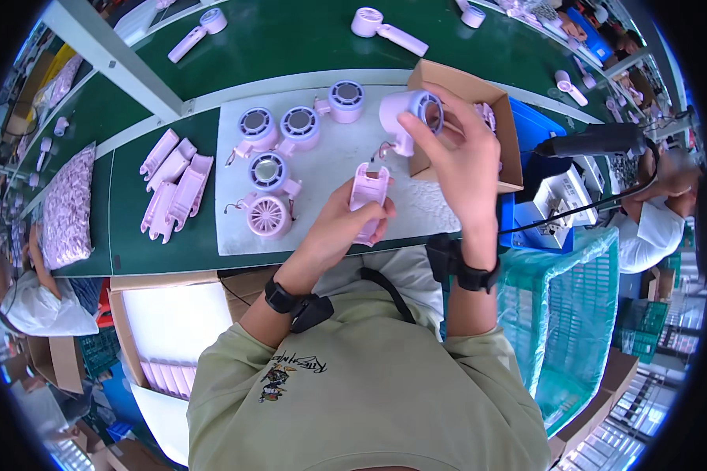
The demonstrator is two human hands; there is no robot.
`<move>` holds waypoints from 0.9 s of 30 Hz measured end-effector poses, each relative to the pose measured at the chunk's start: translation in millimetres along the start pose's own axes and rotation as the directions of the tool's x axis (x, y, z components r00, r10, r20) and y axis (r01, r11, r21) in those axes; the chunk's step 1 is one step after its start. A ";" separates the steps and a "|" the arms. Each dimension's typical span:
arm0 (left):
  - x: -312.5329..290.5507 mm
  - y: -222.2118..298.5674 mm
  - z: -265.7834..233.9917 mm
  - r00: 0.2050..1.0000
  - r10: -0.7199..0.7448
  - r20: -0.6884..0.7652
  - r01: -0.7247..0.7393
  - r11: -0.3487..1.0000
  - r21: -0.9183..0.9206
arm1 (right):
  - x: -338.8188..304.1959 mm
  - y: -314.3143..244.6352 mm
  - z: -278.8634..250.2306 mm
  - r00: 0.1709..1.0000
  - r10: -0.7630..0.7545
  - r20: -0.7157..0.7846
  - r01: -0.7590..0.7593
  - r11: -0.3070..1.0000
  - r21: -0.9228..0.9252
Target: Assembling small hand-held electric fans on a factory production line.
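Over the middle of the counter (126,255), the person's right hand (465,145) grips a round pink plastic fan head (395,111), fingers around its rim, and the left hand (352,212) is closed around a long pink hollow handle shell (369,187). Thin wires (385,149) hang from the head near the shell's far end; whether they touch it, I cannot tell. Head and shell are apart, so this piece seems only begun. Five more pink fan heads (267,174) lie on the white mat (314,169) without long handles, and the loose pink shells (187,188) at the left look unused, so I judge that much remains. On the far green surface (291,35) lie fans with handles (389,31), which look further along.

To the right stand an open brown cardboard box (463,82), a blue plastic bin (536,118) and, nearer, a teal basket (543,314) lined with clear plastic. Other people sit at left (51,310) and right (648,231).
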State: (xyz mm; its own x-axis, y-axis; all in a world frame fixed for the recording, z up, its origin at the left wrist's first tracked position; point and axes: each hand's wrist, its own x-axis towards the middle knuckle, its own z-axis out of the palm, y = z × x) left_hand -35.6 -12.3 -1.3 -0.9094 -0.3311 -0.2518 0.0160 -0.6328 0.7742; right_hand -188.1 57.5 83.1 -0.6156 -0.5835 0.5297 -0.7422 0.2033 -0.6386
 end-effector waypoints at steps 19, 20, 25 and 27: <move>-6.6 -4.0 20.4 0.996 -0.034 0.080 0.041 0.996 -0.078 | -29.9 -26.8 -4.5 0.965 0.108 0.238 -0.142 0.981 0.130; -6.3 -3.6 19.5 0.998 -0.011 0.068 0.017 0.996 -0.089 | -30.2 -27.5 -5.0 0.964 0.107 0.242 -0.141 0.981 0.131; -6.5 -5.0 15.7 0.998 0.052 0.019 -0.053 0.998 0.028 | -28.2 -26.9 -7.1 0.976 0.058 0.210 -0.074 0.995 0.069; -8.0 -0.2 16.6 0.998 0.067 -0.021 -0.064 0.990 0.125 | -27.5 -22.6 -5.4 0.978 0.056 0.203 -0.076 0.993 0.093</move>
State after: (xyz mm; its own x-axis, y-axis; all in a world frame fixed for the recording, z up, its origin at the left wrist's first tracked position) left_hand -35.2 2.1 10.1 -0.8974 -0.3872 -0.2117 0.0220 -0.5183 0.8549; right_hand -155.8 73.2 86.0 -0.5898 -0.7185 0.3686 -0.6652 0.1736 -0.7262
